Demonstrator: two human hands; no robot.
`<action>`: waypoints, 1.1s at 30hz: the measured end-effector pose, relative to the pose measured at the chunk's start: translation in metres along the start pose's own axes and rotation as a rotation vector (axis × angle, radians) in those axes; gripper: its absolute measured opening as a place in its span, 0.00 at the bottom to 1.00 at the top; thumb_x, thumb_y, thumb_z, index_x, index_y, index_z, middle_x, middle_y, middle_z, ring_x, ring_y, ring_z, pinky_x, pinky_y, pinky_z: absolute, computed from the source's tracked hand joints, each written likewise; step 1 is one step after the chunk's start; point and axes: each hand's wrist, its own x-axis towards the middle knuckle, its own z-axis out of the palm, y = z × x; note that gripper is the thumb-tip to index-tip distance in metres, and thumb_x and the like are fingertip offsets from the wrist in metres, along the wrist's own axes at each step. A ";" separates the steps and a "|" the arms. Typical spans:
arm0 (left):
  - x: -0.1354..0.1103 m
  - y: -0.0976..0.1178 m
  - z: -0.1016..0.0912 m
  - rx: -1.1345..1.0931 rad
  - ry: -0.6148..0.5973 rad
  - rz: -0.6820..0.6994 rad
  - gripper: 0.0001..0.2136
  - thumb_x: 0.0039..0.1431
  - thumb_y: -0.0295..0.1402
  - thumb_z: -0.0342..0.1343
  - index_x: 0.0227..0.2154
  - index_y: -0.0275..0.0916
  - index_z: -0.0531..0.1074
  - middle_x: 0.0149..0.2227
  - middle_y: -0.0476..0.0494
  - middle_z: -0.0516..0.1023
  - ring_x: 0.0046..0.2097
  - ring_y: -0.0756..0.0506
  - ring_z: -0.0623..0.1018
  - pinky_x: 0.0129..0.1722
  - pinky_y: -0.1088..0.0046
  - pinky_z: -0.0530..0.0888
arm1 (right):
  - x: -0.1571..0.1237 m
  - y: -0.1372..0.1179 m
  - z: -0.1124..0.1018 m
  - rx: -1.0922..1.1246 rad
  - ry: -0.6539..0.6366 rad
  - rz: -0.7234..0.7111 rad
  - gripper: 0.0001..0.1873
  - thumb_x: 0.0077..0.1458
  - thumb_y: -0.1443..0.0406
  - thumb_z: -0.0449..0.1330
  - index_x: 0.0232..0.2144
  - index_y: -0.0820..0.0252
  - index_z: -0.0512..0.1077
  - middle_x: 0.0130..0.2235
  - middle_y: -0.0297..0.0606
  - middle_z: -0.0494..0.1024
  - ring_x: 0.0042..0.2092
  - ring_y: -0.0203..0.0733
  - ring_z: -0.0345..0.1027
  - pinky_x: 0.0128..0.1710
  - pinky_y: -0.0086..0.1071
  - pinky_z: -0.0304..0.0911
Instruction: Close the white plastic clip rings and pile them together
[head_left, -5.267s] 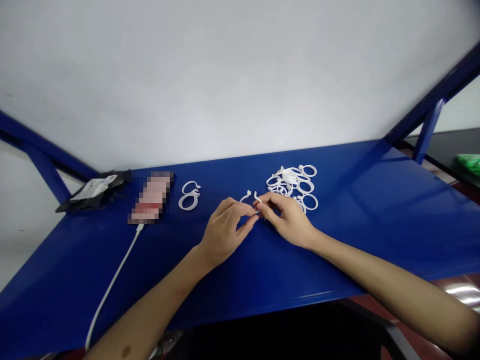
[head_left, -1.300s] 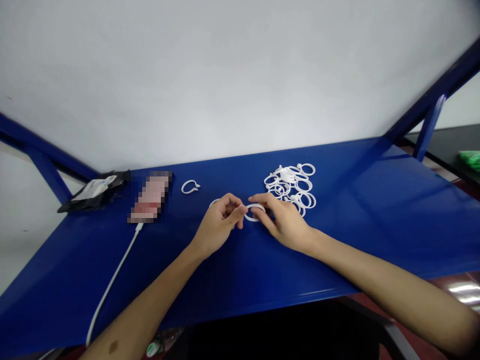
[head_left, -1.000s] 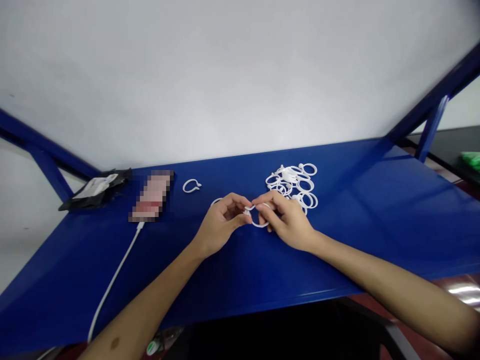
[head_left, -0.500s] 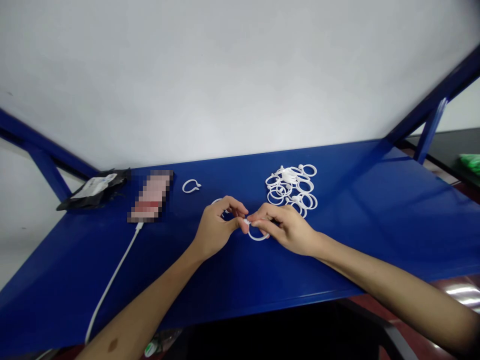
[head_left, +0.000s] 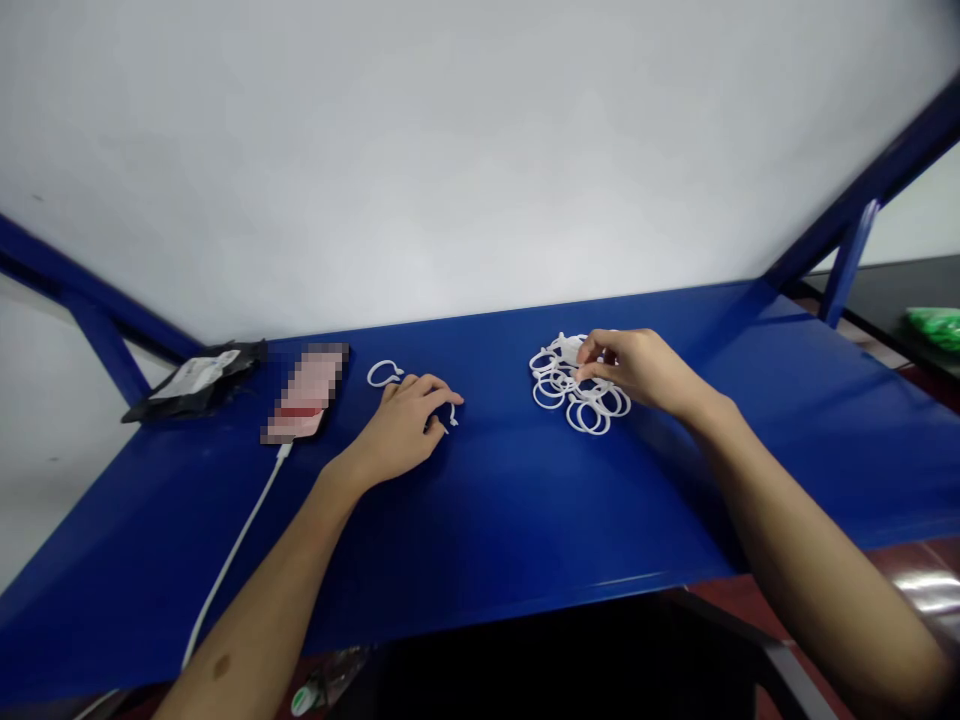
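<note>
My left hand (head_left: pixel 403 424) lies low over the table with its fingers spread. Beneath and beside its fingertips is an open white plastic ring (head_left: pixel 453 414), partly hidden by the hand; I cannot tell if they touch. Just past the knuckles lies another white ring (head_left: pixel 382 374) with a gap in its loop and small knobs at the ends. Over on the right, my right hand (head_left: pixel 634 367) is above a pile of white rings (head_left: pixel 551 390), thumb and forefinger slightly apart at the rings. Part of the pile is hidden behind that hand.
A phone (head_left: pixel 309 390) with a blurred screen lies on the blue table (head_left: pixel 510 530), its white cable (head_left: pixel 236 550) running off the front edge. A black plastic packet (head_left: pixel 191 385) is at the far left. Blue frame bars (head_left: pixel 851 260) rise at both sides.
My hands have parted from the ring they both held in the middle. The right hand has moved right and away to the pile; the left has moved left, spreading its fingers.
</note>
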 end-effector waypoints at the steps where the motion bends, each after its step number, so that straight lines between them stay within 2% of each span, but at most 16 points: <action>1: 0.001 -0.001 0.001 -0.009 0.000 -0.005 0.17 0.62 0.25 0.46 0.47 0.46 0.75 0.50 0.45 0.75 0.52 0.40 0.71 0.57 0.52 0.64 | 0.001 0.004 -0.002 -0.005 -0.022 0.051 0.06 0.56 0.60 0.65 0.32 0.56 0.77 0.30 0.33 0.80 0.28 0.37 0.70 0.30 0.32 0.60; 6: 0.006 0.000 0.000 -0.028 0.006 -0.041 0.07 0.66 0.34 0.51 0.37 0.43 0.75 0.41 0.46 0.78 0.46 0.42 0.74 0.53 0.55 0.65 | 0.003 0.020 -0.003 -0.029 -0.045 0.120 0.04 0.54 0.62 0.65 0.29 0.55 0.77 0.30 0.33 0.81 0.30 0.37 0.70 0.31 0.33 0.59; 10: 0.006 0.004 -0.002 -0.053 0.042 -0.072 0.06 0.65 0.34 0.53 0.34 0.42 0.72 0.34 0.48 0.77 0.40 0.44 0.74 0.46 0.61 0.67 | 0.004 0.022 -0.002 -0.103 0.057 0.085 0.06 0.55 0.60 0.65 0.30 0.56 0.77 0.33 0.36 0.81 0.33 0.39 0.70 0.33 0.34 0.60; 13: 0.005 0.011 -0.003 -0.114 0.106 -0.114 0.04 0.64 0.34 0.53 0.34 0.42 0.72 0.34 0.48 0.77 0.37 0.45 0.75 0.42 0.64 0.69 | 0.004 0.013 0.001 -0.128 0.200 0.065 0.11 0.59 0.57 0.62 0.31 0.58 0.76 0.32 0.38 0.80 0.32 0.40 0.70 0.33 0.35 0.61; 17: 0.003 0.023 -0.002 -0.122 0.248 -0.095 0.04 0.61 0.33 0.54 0.31 0.41 0.69 0.30 0.50 0.76 0.33 0.47 0.74 0.38 0.67 0.69 | 0.000 -0.015 0.016 -0.076 0.328 -0.062 0.16 0.64 0.55 0.58 0.30 0.59 0.75 0.31 0.39 0.79 0.31 0.39 0.70 0.32 0.35 0.61; 19: 0.002 0.030 0.002 -0.093 0.345 -0.045 0.04 0.60 0.31 0.54 0.29 0.41 0.67 0.27 0.51 0.74 0.31 0.47 0.73 0.38 0.67 0.69 | -0.005 -0.032 0.028 -0.017 0.282 -0.126 0.16 0.66 0.55 0.56 0.32 0.59 0.75 0.32 0.39 0.79 0.31 0.38 0.70 0.32 0.34 0.62; 21: 0.001 0.038 0.008 -0.056 0.444 -0.011 0.05 0.60 0.30 0.54 0.28 0.41 0.65 0.25 0.52 0.73 0.30 0.48 0.72 0.37 0.68 0.68 | -0.012 -0.049 0.042 0.058 0.178 -0.190 0.15 0.66 0.55 0.56 0.35 0.59 0.75 0.35 0.39 0.80 0.33 0.38 0.71 0.34 0.33 0.63; 25: 0.000 0.051 0.020 -0.009 0.563 0.047 0.07 0.60 0.29 0.53 0.27 0.41 0.63 0.24 0.53 0.71 0.29 0.48 0.72 0.36 0.67 0.67 | -0.023 -0.072 0.068 0.295 0.045 -0.183 0.13 0.63 0.56 0.61 0.43 0.59 0.73 0.34 0.35 0.79 0.32 0.36 0.72 0.33 0.30 0.65; 27: -0.001 0.056 0.022 -0.042 0.568 0.058 0.07 0.59 0.29 0.53 0.27 0.41 0.63 0.24 0.53 0.71 0.29 0.48 0.71 0.36 0.68 0.67 | -0.025 -0.075 0.077 0.405 0.039 -0.138 0.10 0.63 0.59 0.60 0.42 0.60 0.71 0.31 0.33 0.78 0.29 0.34 0.71 0.31 0.28 0.65; 29: -0.001 0.059 0.021 -0.162 0.517 0.026 0.06 0.60 0.29 0.54 0.27 0.41 0.65 0.24 0.54 0.72 0.29 0.49 0.71 0.35 0.69 0.67 | -0.025 -0.074 0.082 0.455 0.051 -0.098 0.07 0.64 0.61 0.59 0.40 0.59 0.71 0.29 0.32 0.77 0.28 0.34 0.70 0.29 0.27 0.64; 33: -0.001 0.057 0.014 -0.546 0.298 -0.087 0.10 0.63 0.38 0.56 0.28 0.40 0.68 0.25 0.54 0.73 0.27 0.52 0.71 0.28 0.75 0.66 | -0.024 -0.071 0.081 0.442 0.046 -0.128 0.08 0.65 0.61 0.58 0.38 0.59 0.73 0.29 0.32 0.76 0.29 0.33 0.69 0.29 0.27 0.62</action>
